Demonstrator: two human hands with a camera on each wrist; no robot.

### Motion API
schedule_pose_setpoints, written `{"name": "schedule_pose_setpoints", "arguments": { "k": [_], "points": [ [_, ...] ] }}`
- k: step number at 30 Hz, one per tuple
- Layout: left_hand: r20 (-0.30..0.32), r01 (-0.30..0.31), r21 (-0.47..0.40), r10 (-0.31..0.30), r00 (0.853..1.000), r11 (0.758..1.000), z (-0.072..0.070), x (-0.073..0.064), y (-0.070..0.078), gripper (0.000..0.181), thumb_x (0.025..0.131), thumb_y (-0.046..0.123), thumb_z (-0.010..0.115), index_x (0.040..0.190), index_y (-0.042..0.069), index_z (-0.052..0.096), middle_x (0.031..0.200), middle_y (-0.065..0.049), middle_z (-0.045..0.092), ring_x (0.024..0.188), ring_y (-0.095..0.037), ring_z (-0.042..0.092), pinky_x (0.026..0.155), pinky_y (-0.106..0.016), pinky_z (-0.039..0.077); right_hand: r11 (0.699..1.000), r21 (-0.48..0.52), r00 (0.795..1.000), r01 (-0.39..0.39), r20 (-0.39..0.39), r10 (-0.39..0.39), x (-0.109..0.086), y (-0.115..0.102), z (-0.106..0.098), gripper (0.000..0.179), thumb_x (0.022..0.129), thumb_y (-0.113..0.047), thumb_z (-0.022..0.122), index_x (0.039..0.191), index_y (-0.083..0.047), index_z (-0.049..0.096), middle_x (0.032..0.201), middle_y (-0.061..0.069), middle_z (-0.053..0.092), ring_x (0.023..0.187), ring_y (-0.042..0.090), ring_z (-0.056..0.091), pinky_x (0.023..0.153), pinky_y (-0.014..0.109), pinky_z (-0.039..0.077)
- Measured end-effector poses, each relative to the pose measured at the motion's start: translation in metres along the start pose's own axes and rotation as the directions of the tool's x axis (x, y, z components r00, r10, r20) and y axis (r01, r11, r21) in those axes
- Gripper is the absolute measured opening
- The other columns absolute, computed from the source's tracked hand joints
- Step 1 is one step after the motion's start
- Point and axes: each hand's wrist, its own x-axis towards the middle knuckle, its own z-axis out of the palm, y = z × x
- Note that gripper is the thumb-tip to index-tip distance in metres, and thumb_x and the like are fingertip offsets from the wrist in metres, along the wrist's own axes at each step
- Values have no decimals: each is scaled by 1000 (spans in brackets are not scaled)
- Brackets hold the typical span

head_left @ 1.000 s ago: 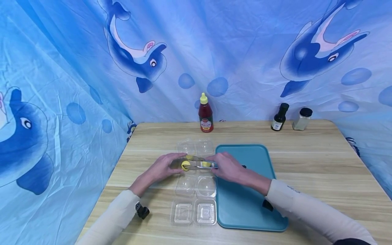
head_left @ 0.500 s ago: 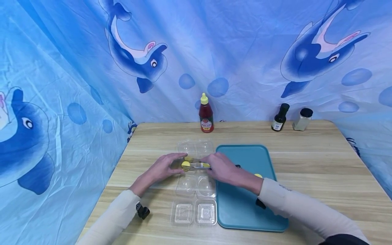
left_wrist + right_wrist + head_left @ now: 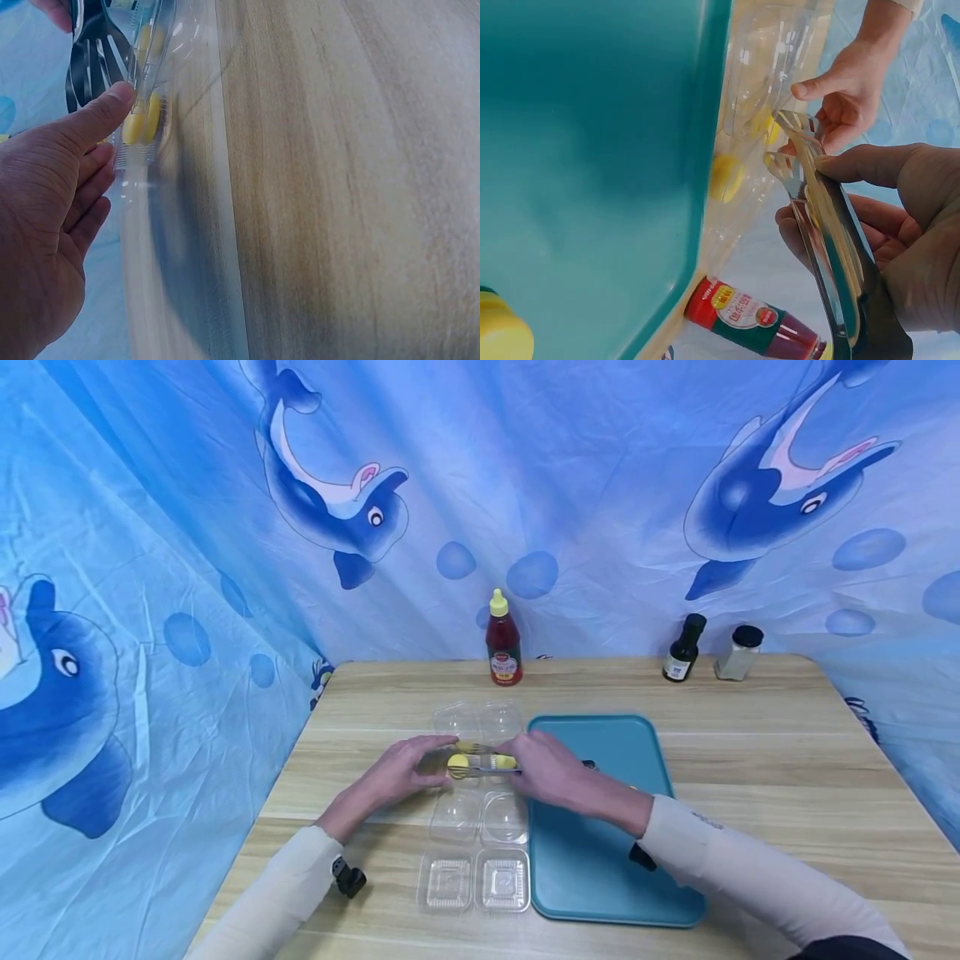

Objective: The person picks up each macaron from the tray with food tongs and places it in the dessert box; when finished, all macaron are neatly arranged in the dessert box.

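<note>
My right hand [image 3: 551,768] grips metal serving tongs [image 3: 821,217] with slotted ends, thumb on one arm and fingers on the other. The tong ends stand apart over a clear plastic container [image 3: 480,770] holding two round yellow pieces, one left [image 3: 458,763] and one right [image 3: 506,762]. In the head view the tong ends overlap the left piece. My left hand [image 3: 405,768] holds the container's left end, thumb on the near side and fingers on the far side. The left wrist view shows that thumb beside the clear wall [image 3: 150,75], with the yellow pieces behind it.
A teal tray [image 3: 600,868] lies right of the containers, with a yellow piece [image 3: 502,330] on it, mostly hidden by my right forearm. More open clear containers [image 3: 504,881] line up nearer and farther. A red sauce bottle [image 3: 505,647], dark bottle [image 3: 682,652] and jar [image 3: 738,656] stand behind.
My right hand has shifted slightly left with the tongs. The right yellow piece, more covered half a second ago, shows again. My left hand has stayed at the container's end.
</note>
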Motion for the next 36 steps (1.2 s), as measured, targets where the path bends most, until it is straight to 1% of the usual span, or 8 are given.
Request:
{"name": "schedule_pose_setpoints", "arguments": {
  "k": [7,11,14,20,27,31,33,36],
  "points": [
    [-6,-7,2,7,1000,1000,0,-1,1,76,85,32,91,152,16,59,151,-9,61,141,-32,55,121,-52,41,999,37,1000,-9,21,8,-15,4,-20,45,91,1,79,135,-4,72,123,15,76,41,5,34,40,19,31],
    [-9,-11,2,11,1000,1000,0,0,0,76,85,33,91,152,16,59,151,-7,61,141,-31,55,121,-52,41,997,51,997,-60,53,58,-29,8,-36,49,93,-2,78,141,-5,69,98,6,76,41,7,37,41,20,33],
    [-6,-22,6,22,1000,1000,0,0,-1,75,85,33,91,151,14,60,151,-7,61,141,-31,56,121,-51,42,995,55,994,-84,71,80,-42,11,-47,53,94,-3,78,145,-7,65,76,-4,62,42,8,43,42,20,36],
    [1,-43,13,43,999,999,-1,0,-1,75,87,33,90,152,12,59,152,-6,60,141,-31,55,121,-52,41,986,73,989,-147,45,144,-72,20,-66,60,93,-6,81,150,-7,61,70,-7,58,42,10,48,41,22,42],
    [-27,-90,43,92,995,995,-2,-2,6,79,87,35,89,154,13,56,156,-8,57,143,-31,54,121,-52,40,979,60,980,-193,-42,196,-113,37,-81,62,91,-6,83,148,-5,62,104,12,76,41,6,42,41,24,42],
    [-53,-164,44,167,985,985,-2,-4,16,82,85,36,90,155,12,54,156,-10,56,142,-30,55,120,-50,42,964,57,963,-260,-55,263,-138,50,-84,66,90,-6,83,152,-10,60,89,8,70,42,8,37,41,24,40],
    [-63,-224,41,226,972,974,-1,-6,23,82,85,35,90,154,8,54,156,-11,56,141,-31,56,119,-50,44,954,48,952,-296,-58,299,-149,57,-84,66,90,-7,83,152,-11,60,95,16,73,49,13,45,42,27,40],
    [-75,-309,33,311,948,951,4,-10,35,82,84,33,90,153,6,55,154,-12,58,139,-30,58,117,-49,46,946,6,943,-323,-83,323,-164,69,-81,63,88,-8,86,147,-7,64,126,26,72,78,27,70,61,37,60]
  ]
}}
